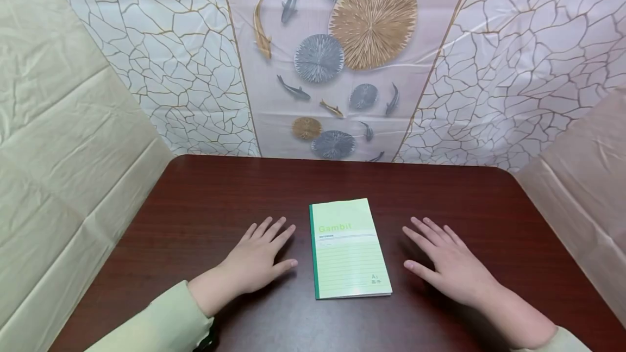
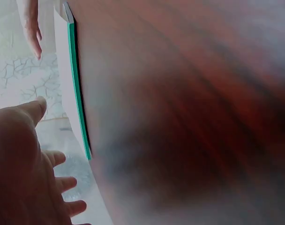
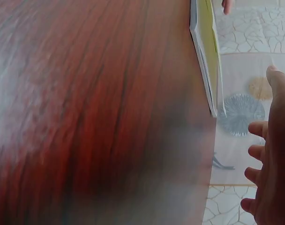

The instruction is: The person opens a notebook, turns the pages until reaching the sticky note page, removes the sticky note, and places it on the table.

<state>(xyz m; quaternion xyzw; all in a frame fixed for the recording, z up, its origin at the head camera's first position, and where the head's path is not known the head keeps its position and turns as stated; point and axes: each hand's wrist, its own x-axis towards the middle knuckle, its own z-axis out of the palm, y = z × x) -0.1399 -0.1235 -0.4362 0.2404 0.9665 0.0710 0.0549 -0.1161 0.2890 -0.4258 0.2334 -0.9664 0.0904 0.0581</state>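
Notebook [image 1: 349, 254] is lying in the middle, and no fingers are touching it. The left hand [image 1: 255, 262] is holding its fingers nearly straight and spread apart, thumb pointing toward the green spine [image 1: 314, 254]; it is gripping nothing. The right hand [image 1: 450, 266] is mirroring it on the other side, fingers long and parted, thumb pointing inward, and it too is gripping nothing. Both seem to be hovering just above the table [image 1: 235, 183] rather than resting on it. Between them the notebook is lying flat, cover [image 1: 342, 270] up, spine toward the left hand; on the opposite side the cover seems to be standing slightly off the pages [image 3: 202, 70]. I'm guessing it is light and bendy, hardly fragile, though its paper could crease, and its shiny cover may be slippery. To my eye the spine is offering the firmest hold, thumb on top and fingers beneath; the loose edge opposite would probably be fanning out if only the cover were pinched. Farther out, sleeves [image 1: 158, 316] are showing, and patterned cloth [image 1: 195, 42] is hanging behind.
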